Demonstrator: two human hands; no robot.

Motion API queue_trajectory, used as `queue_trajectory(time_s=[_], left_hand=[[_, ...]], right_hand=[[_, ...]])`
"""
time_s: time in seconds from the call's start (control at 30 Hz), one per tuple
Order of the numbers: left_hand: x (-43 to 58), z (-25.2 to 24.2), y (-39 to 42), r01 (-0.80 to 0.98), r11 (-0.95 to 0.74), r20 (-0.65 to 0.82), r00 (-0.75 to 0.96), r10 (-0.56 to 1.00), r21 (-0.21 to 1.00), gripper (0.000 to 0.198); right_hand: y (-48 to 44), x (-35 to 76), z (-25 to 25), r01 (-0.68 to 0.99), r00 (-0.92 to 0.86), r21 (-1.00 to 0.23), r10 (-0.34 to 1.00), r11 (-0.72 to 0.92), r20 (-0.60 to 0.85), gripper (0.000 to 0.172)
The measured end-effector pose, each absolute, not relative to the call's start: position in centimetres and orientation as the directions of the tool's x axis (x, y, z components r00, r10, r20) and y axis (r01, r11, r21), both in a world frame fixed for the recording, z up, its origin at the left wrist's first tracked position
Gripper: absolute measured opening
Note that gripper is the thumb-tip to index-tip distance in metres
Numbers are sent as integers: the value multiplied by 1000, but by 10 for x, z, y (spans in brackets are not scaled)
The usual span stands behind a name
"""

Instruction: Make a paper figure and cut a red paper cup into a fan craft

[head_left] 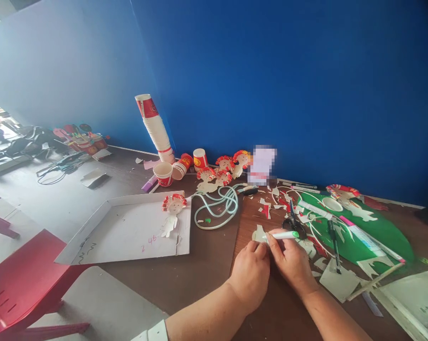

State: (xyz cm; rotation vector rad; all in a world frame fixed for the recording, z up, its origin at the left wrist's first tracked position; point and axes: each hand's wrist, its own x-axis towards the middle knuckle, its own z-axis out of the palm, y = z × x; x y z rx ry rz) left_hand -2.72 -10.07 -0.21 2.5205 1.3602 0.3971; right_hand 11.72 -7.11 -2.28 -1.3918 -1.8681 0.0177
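My right hand (292, 260) grips a white marker with a green end (285, 235), held nearly level over the table. The marker's tip end is hidden by my fingers. Beside it, my left hand (251, 272) is closed, with its fingers on a small cream paper cutout (259, 233). Just beyond my right hand lie black-handled scissors (291, 221) among red and white paper scraps. A paper figure with a red fringed head (174, 204) and cream body lies on the white box lid to my left.
Stacked paper cups (159, 132) lean near the blue wall. More fringed figures (223, 176) and a coiled pale cable (217, 208) lie ahead. Markers (332, 241) and cut paper cover a green sheet (395, 237) at right. The white box lid (128, 237) and a red chair (25, 279) are left.
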Motion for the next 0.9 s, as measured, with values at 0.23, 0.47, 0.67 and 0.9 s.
queue_trajectory(time_s=[0.23,0.47,0.67,0.9], left_hand=[[-27,-5,-101,761,-553,145,538,830,339,37],[-27,-7,-100,763,-548,143,534,833,343,37],[-27,-6,-100,769,-564,145,548,824,300,32],[-27,-1,-100,777,-574,145,557,818,256,32]], right_hand=[[-72,116,-22,814,-97,-441,837,378,538,26],[-69,114,-23,825,-144,-400,833,399,534,27],[-68,113,-22,818,-155,-404,832,410,532,26],[-66,114,-22,820,-178,-380,822,428,541,25]])
